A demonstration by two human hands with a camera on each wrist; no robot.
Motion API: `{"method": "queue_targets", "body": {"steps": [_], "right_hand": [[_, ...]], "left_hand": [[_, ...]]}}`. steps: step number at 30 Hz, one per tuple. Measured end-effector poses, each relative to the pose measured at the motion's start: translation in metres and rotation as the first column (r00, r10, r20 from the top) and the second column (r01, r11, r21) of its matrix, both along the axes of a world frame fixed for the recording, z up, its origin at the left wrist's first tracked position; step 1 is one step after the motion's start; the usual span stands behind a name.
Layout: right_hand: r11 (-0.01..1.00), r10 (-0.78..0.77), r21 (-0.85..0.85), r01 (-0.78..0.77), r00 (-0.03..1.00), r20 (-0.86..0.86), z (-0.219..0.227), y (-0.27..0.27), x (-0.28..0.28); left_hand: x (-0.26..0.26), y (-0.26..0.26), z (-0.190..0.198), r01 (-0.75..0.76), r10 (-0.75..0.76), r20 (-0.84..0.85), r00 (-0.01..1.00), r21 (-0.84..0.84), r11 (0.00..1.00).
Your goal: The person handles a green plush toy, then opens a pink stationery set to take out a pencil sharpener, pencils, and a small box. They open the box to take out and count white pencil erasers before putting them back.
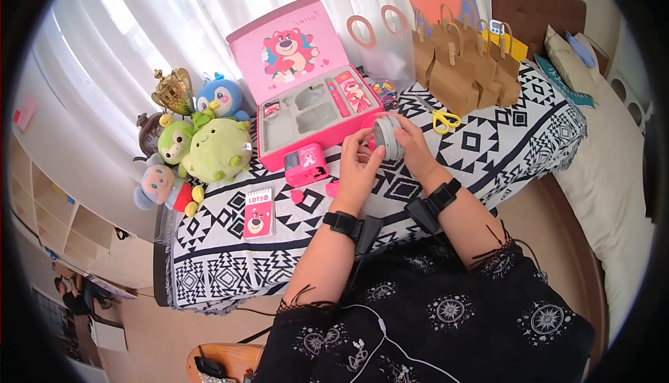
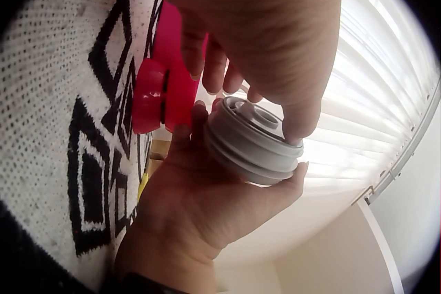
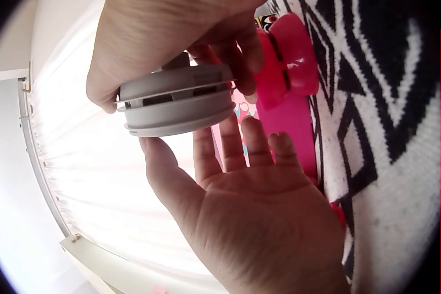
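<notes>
Both hands hold a grey round piece with a ridged rim, like a cup lid [image 1: 387,139], raised above the cloth-covered table. In the left wrist view its upper face shows a small raised round part. The left hand [image 1: 359,165] has its thumb at the rim and its fingers along the far side. The right hand [image 1: 416,149] grips the opposite side between thumb and fingers. Left of the hands stands a pink boxy item [image 1: 306,165] with a bear print. Two small pink pieces, one a pink piece [image 1: 332,188], lie before it.
A pink gift box [image 1: 279,153] stands with its lid up and a bear-print box inside. Plush toys [image 1: 219,147] sit at left, with a notepad [image 1: 258,214] in front. Yellow scissors [image 1: 444,121] and brown paper bags [image 1: 474,69] are at right. The patterned cloth [image 1: 244,271] covers the table.
</notes>
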State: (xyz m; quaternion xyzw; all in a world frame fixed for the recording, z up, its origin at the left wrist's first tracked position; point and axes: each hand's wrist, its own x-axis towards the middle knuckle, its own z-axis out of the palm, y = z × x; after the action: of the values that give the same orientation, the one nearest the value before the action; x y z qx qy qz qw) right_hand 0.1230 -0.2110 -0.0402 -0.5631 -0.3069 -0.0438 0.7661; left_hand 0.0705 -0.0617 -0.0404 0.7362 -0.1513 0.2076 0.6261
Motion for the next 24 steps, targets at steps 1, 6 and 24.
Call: {"method": "queue_targets", "body": {"steps": [1, 6, 24], "right_hand": [[1.000, -0.001, 0.000, 0.001, 1.000, -0.001, 0.002, 0.000, -0.001], [1.000, 0.005, 0.003, -0.005, 1.000, 0.031, 0.005, 0.000, -0.004], [0.998, 0.027, 0.053, -0.025, 0.999, -0.031, 0.001, 0.001, -0.002]], "left_hand": [[0.000, 0.000, -0.001, 0.001, -0.001, -0.001, 1.000, 0.000, 1.000], [0.003, -0.001, -0.005, 0.043, -0.044, -0.004, 0.999, -0.127, 0.991], [-0.002, -0.001, 0.003, 0.018, -0.015, 0.033, 0.999, -0.092, 0.996]]}}
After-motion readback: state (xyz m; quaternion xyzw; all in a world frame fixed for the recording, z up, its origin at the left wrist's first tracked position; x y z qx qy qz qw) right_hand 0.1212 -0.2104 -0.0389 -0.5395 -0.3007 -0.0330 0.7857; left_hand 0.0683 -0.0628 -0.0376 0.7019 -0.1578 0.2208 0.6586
